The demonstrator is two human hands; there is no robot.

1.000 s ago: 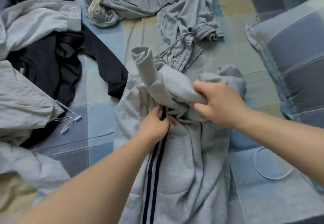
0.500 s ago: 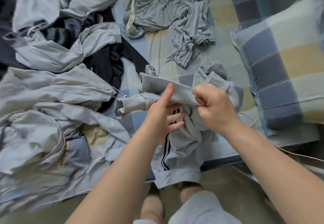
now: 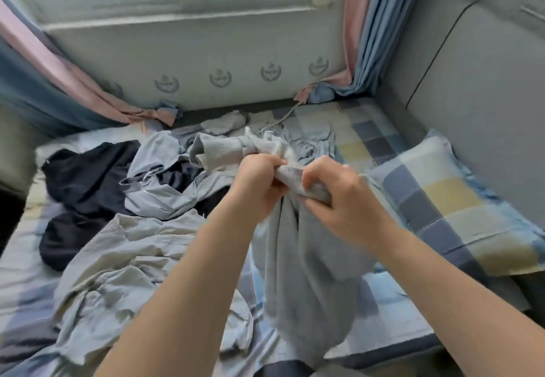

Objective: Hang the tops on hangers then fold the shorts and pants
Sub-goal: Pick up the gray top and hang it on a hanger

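Note:
A grey sweatshirt-like garment (image 3: pixel 306 258) with ribbed hems hangs lifted above the bed. My left hand (image 3: pixel 256 182) grips its ribbed edge from the left. Close beside it, my right hand (image 3: pixel 339 197) grips the same bunched edge. A ribbed cuff (image 3: pixel 212 149) sticks out to the left of my hands. The body of the garment droops down between my forearms. No hanger shows in view.
A pile of clothes covers the checked bed sheet (image 3: pixel 380 294): a dark garment (image 3: pixel 82 182), light grey tops (image 3: pixel 118 273), grey pants (image 3: pixel 309 138) at the back. A checked pillow (image 3: pixel 448 205) lies at right. Wall, window and curtains (image 3: pixel 356 52) stand behind the bed.
Both hands have lifted the grey garment off the bed and moved closer on its ribbed edge. My view has tilted up from the bed toward the window wall.

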